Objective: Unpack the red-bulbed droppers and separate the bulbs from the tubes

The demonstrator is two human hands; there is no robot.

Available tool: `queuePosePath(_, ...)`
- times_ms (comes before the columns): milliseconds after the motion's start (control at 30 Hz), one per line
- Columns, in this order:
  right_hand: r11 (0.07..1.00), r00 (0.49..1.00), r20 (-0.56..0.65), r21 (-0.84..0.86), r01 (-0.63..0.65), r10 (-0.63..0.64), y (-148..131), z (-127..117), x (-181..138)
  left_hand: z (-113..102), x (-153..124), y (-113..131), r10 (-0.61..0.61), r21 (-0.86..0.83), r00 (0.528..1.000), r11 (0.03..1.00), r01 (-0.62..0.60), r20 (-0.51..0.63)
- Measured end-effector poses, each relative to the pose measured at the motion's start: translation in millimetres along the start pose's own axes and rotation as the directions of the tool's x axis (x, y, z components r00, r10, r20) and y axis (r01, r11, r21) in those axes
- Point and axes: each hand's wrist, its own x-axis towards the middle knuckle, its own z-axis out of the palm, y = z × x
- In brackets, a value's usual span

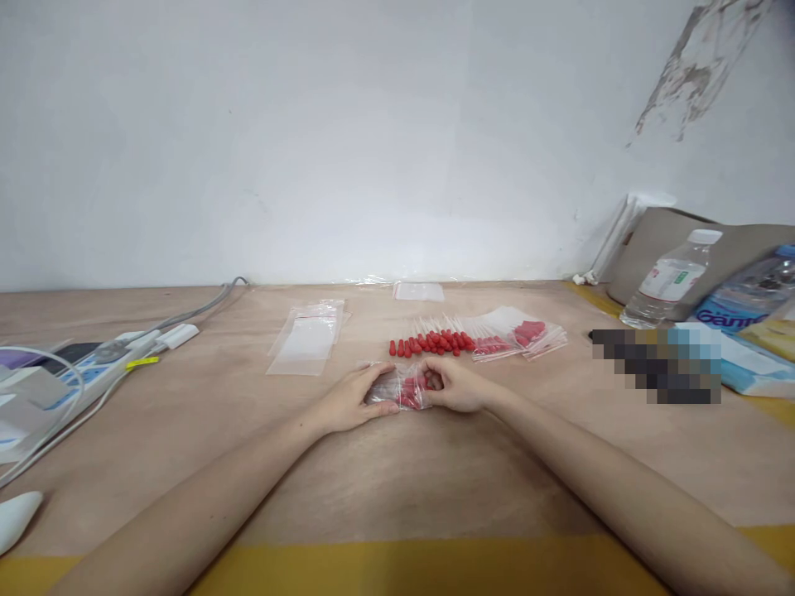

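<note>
Between my two hands lies a clear plastic bag with red-tipped white sticks inside, low over the table. My left hand grips its left end, thumb in front and fingers behind. At the red-tipped end, my right hand pinches the bag with curled fingers. Just behind the hands is a row of loose red-tipped sticks, red ends toward me. To their right, filled clear bags of the same sticks overlap. Flat, empty-looking zip bags are stacked to the left.
A white power strip with plugs and cables runs along the left. Another small stack of clear bags lies by the wall. On the right stand a water bottle, a blue-labelled bottle and a blue-white packet. A pixelated dark object is nearby.
</note>
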Motion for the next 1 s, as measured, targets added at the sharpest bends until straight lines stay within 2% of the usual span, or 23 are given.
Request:
queuePosePath(133, 0.993, 0.997, -0.008, 0.09, -0.081, 0.082, -2, -5, -1, 0, 0, 0, -0.002, 0.001, 1.0, 1.0, 0.002, -0.005)
queuePosePath(300, 0.98, 0.982, -0.041, 0.08, -0.18, 0.184, -8, -14, -7, -1, 0, 0, -0.004, 0.019, 1.0, 1.0, 0.004, 0.013)
queuePosePath(467, 0.888, 0.971, -0.026, 0.41, -0.207, 0.238, 0, -18, -7, -1, 0, -1, 0.0, 0.013, 1.0, 1.0, 0.0, 0.004)
queuePosePath(533, 0.866, 0.957, -0.063, 0.446, -0.226, 0.283, 1, -32, -9, -1, 0, -1, -0.001, 0.012, 1.0, 1.0, 0.001, 0.003)
queuePosePath(667, 0.89, 0.927, -0.17, 0.383, -0.249, 0.333, -12, -80, -23, -1, -1, -2, -0.007, 0.012, 1.0, 1.0, 0.007, 0.011)
queuePosePath(700, 0.898, 0.917, -0.214, 0.368, -0.242, 0.335, -18, -91, -27, -1, -2, -2, 0.001, 0.001, 1.0, 1.0, -0.001, 0.011)
queuePosePath(733, 0.915, 0.89, -0.319, 0.345, -0.211, 0.326, -24, -98, -29, -1, -2, -2, 0.014, -0.018, 1.0, 1.0, -0.014, -0.001)
queuePosePath(800, 0.962, 0.818, -0.527, 0.249, -0.112, 0.231, -34, -100, -30, -2, 0, -1, 0.019, -0.084, 0.997, 0.996, -0.026, -0.074)
queuePosePath(867, 0.997, 0.745, -0.665, 0.077, -0.005, 0.055, -39, -87, -22, -5, 6, 2, -0.056, -0.199, 0.984, 0.98, 0.022, -0.168)
queuePosePath(933, 0.989, 0.716, -0.683, -0.115, 0.092, -0.146, -37, -63, -6, -10, 18, 4, -0.213, -0.385, 0.962, 0.913, 0.134, -0.171)
queuePosePath(1000, 0.936, 0.727, -0.605, -0.315, 0.156, -0.325, -31, -36, 14, -17, 35, 6, -0.377, -0.612, 0.925, 0.74, 0.279, -0.034)
